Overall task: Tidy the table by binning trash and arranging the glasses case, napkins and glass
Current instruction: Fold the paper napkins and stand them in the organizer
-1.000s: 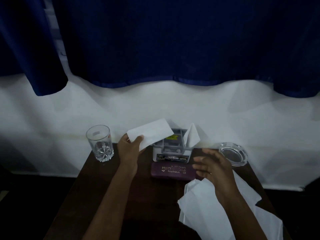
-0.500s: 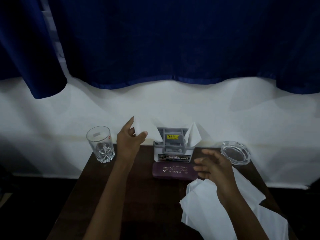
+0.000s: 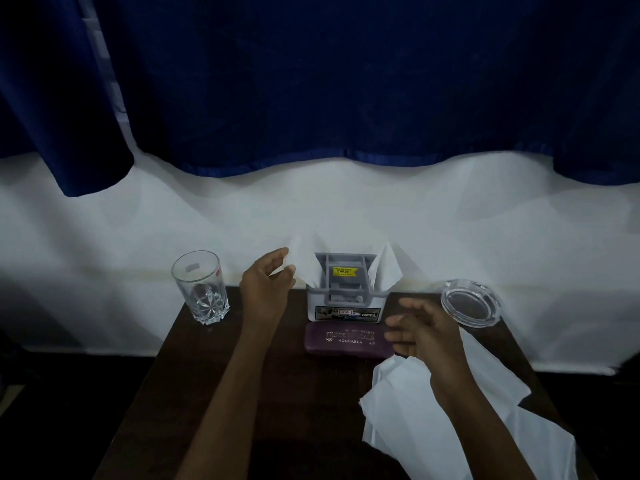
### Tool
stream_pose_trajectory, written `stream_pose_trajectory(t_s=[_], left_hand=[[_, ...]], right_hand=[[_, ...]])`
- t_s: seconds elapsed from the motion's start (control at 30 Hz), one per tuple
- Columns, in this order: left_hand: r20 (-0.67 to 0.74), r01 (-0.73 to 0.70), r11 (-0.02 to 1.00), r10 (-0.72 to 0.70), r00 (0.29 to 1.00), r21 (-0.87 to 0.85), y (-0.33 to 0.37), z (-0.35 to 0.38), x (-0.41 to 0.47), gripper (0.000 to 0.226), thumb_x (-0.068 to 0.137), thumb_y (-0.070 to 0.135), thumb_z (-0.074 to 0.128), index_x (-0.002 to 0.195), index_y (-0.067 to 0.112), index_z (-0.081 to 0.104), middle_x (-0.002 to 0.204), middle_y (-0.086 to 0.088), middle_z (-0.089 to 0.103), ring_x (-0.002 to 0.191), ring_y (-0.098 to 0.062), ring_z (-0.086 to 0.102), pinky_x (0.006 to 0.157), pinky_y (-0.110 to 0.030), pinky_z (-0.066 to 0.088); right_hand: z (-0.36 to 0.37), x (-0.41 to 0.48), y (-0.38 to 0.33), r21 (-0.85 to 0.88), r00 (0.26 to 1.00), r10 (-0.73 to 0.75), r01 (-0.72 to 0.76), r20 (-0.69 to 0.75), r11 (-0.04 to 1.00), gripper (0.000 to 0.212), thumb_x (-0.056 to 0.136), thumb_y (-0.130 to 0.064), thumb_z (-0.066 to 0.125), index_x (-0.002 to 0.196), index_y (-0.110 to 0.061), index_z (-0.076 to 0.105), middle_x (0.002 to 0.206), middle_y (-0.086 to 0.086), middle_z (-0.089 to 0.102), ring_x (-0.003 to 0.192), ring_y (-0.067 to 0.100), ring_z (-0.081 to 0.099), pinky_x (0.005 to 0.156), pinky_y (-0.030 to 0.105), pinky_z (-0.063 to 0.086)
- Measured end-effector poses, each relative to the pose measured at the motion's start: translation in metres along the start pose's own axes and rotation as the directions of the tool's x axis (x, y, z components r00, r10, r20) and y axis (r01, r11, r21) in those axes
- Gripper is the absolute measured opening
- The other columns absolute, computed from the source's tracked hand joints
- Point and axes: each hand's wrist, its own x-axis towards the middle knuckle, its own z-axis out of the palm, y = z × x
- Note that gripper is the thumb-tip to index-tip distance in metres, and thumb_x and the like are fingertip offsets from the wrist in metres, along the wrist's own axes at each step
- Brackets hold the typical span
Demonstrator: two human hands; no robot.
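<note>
Two hands hovering: left hand [image 3: 266, 285] fingers [image 3: 277, 255] curling at napkin [image 3: 303, 263] edge in holder's [image 3: 346, 313] 9 o'clock slot, pinch unclear; right hand [image 3: 429, 336] fingers [image 3: 398, 320] hanging loosely spread, holding nothing. Tugging napkin could be tipping holder toward glass [image 3: 201, 289].

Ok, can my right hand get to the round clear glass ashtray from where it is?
Probably yes. The right hand hovers open and empty over the loose white napkins, and the round clear glass ashtray sits just beyond it, to its right, with nothing between them.
</note>
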Motion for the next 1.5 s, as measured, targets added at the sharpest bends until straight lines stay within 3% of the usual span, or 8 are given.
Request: stream_pose_trajectory(t_s=[0.2, 0.4, 0.5, 0.63, 0.8, 1.0, 1.23, 1.5], left_hand=[[0.066, 0.053, 0.996, -0.058, 0.996, 0.076, -0.006, 0.004, 0.003, 0.044, 0.086, -0.003, 0.055, 0.129, 0.005, 0.053, 0.131, -0.008, 0.058, 0.118, -0.022, 0.057, 0.100, -0.042, 0.048], [-0.191, -0.197, 0.955, 0.241, 0.952, 0.223, 0.001, 0.011, -0.034, 0.037, 0.083, -0.005, 0.048, 0.114, 0.011, 0.059, 0.117, 0.002, 0.058, 0.101, -0.013, 0.052, 0.076, -0.017, 0.043], [-0.009, -0.286, 0.894, 0.308, 0.951, 0.344, -0.006, 0.019, -0.071, 0.030, 0.081, -0.005, 0.051, 0.102, 0.012, 0.064, 0.105, -0.006, 0.066, 0.094, -0.018, 0.060, 0.085, -0.030, 0.050], [0.518, -0.343, 0.619, -0.123, 0.846, 0.706, -0.039, 0.014, -0.126, 0.023, 0.088, 0.018, 0.054, 0.108, 0.017, 0.065, 0.110, 0.001, 0.064, 0.105, -0.015, 0.059, 0.090, -0.029, 0.047], [0.457, -0.232, 0.529, -0.345, 0.820, 0.816, -0.050, 0.017, -0.123, 0.029, 0.088, 0.028, 0.053, 0.115, 0.022, 0.061, 0.119, 0.002, 0.063, 0.112, -0.017, 0.058, 0.092, -0.030, 0.045], [0.460, -0.313, 0.425, -0.306, 0.834, 0.850, -0.054, 0.034, -0.121, 0.011, 0.086, 0.021, 0.053, 0.092, 0.019, 0.062, 0.110, -0.001, 0.060, 0.101, -0.018, 0.058, 0.084, -0.034, 0.049], [0.556, -0.218, 0.671, -0.340, 0.758, 0.708, -0.045, 0.028, -0.103, 0.011, 0.089, 0.013, 0.054, 0.090, 0.010, 0.065, 0.094, 0.002, 0.063, 0.085, -0.008, 0.057, 0.071, -0.016, 0.045], [0.667, -0.060, 0.945, -0.182, 0.723, 0.322, -0.015, 0.029, -0.093, 0.016, 0.084, 0.000, 0.060, 0.088, 0.015, 0.060, 0.076, 0.001, 0.064, 0.065, -0.002, 0.059, 0.066, -0.016, 0.049]], right_hand=[[-0.001, 0.002, 0.001, -0.028, 1.000, 0.005, -0.005, 0.015, 1.000, 0.017, 0.087, 0.000, 0.051, 0.096, -0.013, 0.059, 0.082, 0.011, 0.067, 0.065, 0.021, 0.063, 0.056, 0.024, 0.050], [-0.012, 0.003, 0.000, -0.107, 1.000, -0.011, 0.012, 0.008, 0.994, 0.016, 0.087, 0.000, 0.050, 0.095, -0.007, 0.062, 0.079, 0.008, 0.066, 0.062, 0.017, 0.061, 0.051, 0.019, 0.048], [-0.020, 0.004, 0.002, -0.193, 1.000, -0.018, 0.020, 0.013, 0.981, 0.015, 0.086, 0.000, 0.050, 0.091, -0.007, 0.062, 0.078, 0.009, 0.065, 0.059, 0.016, 0.060, 0.051, 0.020, 0.047], [-0.029, 0.011, 0.016, -0.512, 0.991, 0.088, -0.026, 0.098, 0.859, 0.014, 0.083, -0.004, 0.050, 0.078, -0.008, 0.062, 0.071, 0.009, 0.063, 0.054, 0.016, 0.059, 0.047, 0.020, 0.042], [-0.027, 0.011, 0.028, -0.830, 0.870, 0.425, -0.033, 0.250, 0.557, 0.026, 0.087, -0.010, 0.053, 0.107, 0.003, 0.062, 0.073, 0.005, 0.059, 0.059, 0.015, 0.056, 0.058, 0.024, 0.047], [-0.018, 0.012, 0.027, -0.838, 0.881, 0.382, 0.029, 0.278, 0.544, 0.028, 0.088, -0.013, 0.052, 0.108, 0.003, 0.062, 0.072, 0.004, 0.059, 0.057, 0.014, 0.055, 0.057, 0.024, 0.046], [-0.026, 0.017, 0.032, -0.808, 0.898, 0.310, 0.080, 0.313, 0.584, 0.023, 0.088, -0.003, 0.052, 0.104, 0.010, 0.063, 0.081, 0.016, 0.064, 0.055, 0.012, 0.059, 0.039, 0.005, 0.037], [-0.014, 0.012, 0.032, -0.820, 0.894, 0.017, 0.403, 0.448, 0.406, 0.040, 0.081, -0.011, 0.055, 0.119, -0.024, 0.058, 0.135, -0.001, 0.038, 0.126, 0.027, 0.028, 0.094, 0.031, 0.029]])
